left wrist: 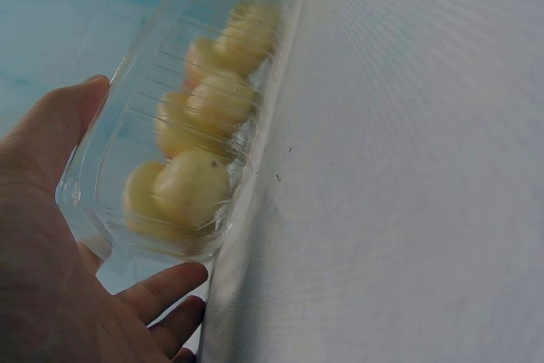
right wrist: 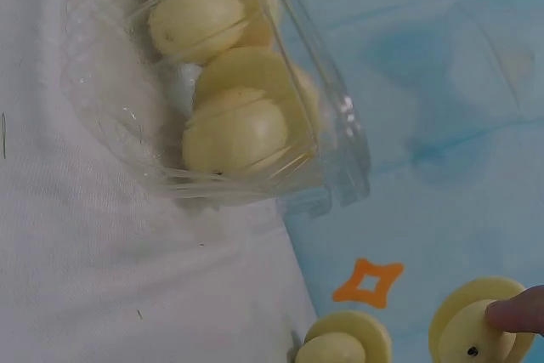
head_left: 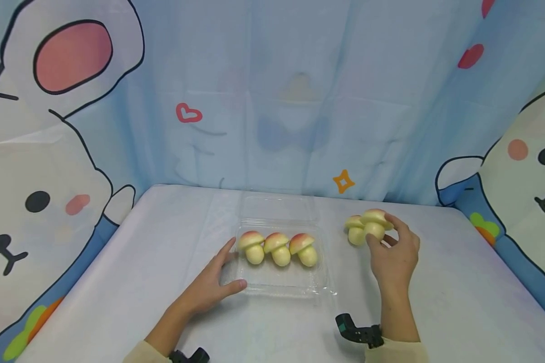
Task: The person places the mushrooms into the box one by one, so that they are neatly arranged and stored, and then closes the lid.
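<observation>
A clear plastic box [head_left: 281, 287] with its lid laid back holds a row of three toy mushrooms [head_left: 281, 249], pale yellow with reddish caps. At its left side is my left hand [head_left: 213, 282], thumb at the near edge and fingers spread along the wall; in the left wrist view the thumb touches the rim. To the right of the box my right hand [head_left: 396, 254] pinches another mushroom [head_left: 374, 224] between thumb and fingers. Just left of that one stands one more mushroom [head_left: 356, 231] on the table. The right wrist view shows only a fingertip [right wrist: 518, 310] on the held mushroom.
The box's open lid [head_left: 277, 206] lies toward the back edge of the white-covered table [head_left: 453, 282]. Behind it hangs a blue printed curtain [head_left: 281, 101] with cartoon animals at both sides. A black wrist mount [head_left: 358, 331] sits on the right forearm.
</observation>
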### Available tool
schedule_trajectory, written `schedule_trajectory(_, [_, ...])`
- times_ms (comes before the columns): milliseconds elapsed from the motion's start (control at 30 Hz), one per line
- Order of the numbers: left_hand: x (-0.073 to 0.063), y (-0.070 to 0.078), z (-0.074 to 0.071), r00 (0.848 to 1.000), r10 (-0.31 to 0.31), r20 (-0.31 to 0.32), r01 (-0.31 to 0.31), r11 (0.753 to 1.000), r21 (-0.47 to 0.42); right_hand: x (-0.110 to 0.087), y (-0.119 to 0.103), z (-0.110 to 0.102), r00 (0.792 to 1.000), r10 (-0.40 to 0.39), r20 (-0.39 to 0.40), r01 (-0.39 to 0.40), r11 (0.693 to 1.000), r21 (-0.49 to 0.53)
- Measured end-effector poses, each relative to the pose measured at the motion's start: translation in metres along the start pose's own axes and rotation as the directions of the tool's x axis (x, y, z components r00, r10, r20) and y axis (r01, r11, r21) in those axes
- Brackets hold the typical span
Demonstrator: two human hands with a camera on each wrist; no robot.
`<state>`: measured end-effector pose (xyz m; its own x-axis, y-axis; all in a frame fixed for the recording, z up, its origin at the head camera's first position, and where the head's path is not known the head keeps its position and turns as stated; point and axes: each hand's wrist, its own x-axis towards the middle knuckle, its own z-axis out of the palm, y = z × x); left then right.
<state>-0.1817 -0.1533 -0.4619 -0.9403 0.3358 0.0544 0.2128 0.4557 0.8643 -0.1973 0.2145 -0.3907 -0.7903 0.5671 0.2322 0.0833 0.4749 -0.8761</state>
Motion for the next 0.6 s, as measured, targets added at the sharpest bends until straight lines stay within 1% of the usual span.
schedule_trajectory(133, [0.0,0.0,0.0,1.0,-0.003,0.002,0.003,1.0,0.002,-0.003,-0.001,0.001,1.0,0.001,0.024,-0.001,1.0,-0.005])
schedule_trajectory(300, [0.0,0.001,0.0,1.0,-0.004,0.004,0.004,1.0,0.001,-0.007,-0.002,0.003,0.999,-0.014,0.048,0.013,1.0,0.022])
schedule_trajectory(433, [0.0,0.001,0.001,1.0,0.0,0.007,0.0,1.0,-0.003,-0.009,-0.004,0.004,0.998,-0.047,0.05,0.046,0.999,0.029])
schedule_trajectory(600, [0.0,0.0,0.0,1.0,0.007,0.0,-0.007,1.0,-0.009,-0.013,-0.007,0.006,0.994,-0.094,0.058,0.093,0.996,0.012])
